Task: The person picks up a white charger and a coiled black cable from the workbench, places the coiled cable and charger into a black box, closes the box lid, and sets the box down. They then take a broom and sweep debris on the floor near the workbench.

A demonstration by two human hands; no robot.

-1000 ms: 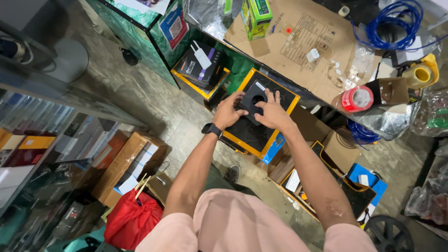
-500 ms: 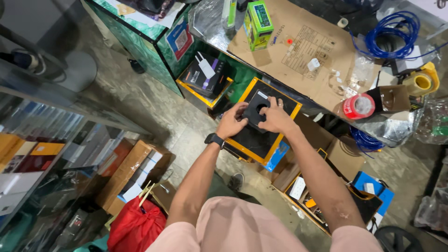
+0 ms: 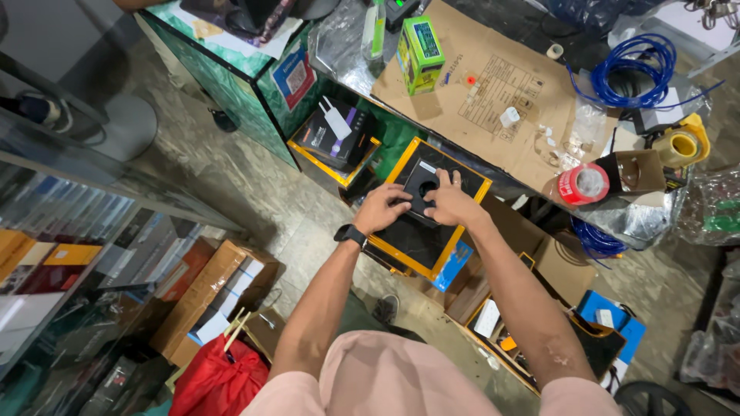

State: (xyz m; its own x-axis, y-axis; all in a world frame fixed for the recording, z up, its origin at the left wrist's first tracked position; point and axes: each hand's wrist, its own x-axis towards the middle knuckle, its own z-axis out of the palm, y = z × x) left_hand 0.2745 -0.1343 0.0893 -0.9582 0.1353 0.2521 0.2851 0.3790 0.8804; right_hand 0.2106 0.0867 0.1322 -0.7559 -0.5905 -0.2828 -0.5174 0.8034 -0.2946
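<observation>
A flat black box with a yellow-orange border sits below the workbench edge. On top of it lies a smaller black square piece with a round hole. My left hand, with a black watch on the wrist, grips the piece's left side. My right hand presses on its right side, fingers spread over the edge. Both hands touch the piece together.
The workbench holds a cardboard sheet, a green box, a red tape roll, a yellow tape roll and a blue cable coil. A second black box lies to the left. Cartons and a red bag crowd the floor.
The view has shifted and the box now sits lower and more central in the frame. Both hands stay on the black piece, with the fingers closed in tighter around it.
</observation>
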